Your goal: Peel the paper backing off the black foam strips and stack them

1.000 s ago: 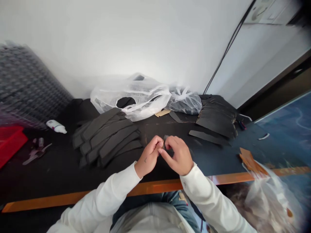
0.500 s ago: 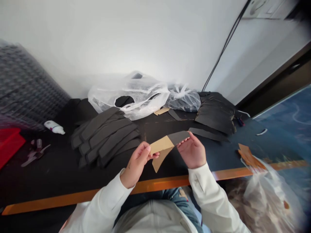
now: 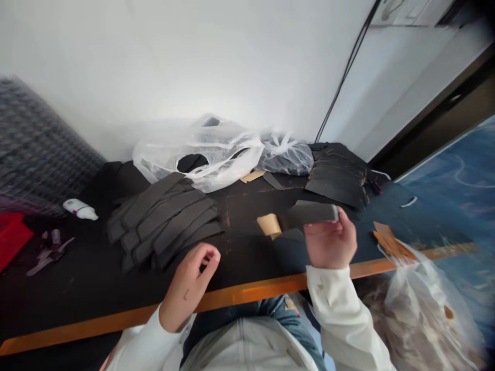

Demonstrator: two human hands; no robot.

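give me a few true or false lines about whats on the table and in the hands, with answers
1. The right hand holds a dark strip with a tan back. True.
2. The left hand grips the same strip. False: it holds nothing and is apart from the strip.
3. A white bottle lies on the table to the left of the stack of dark strips. True.
4. The big plastic bag sits at the near edge of the table. False: it lies at the far side, against the wall.
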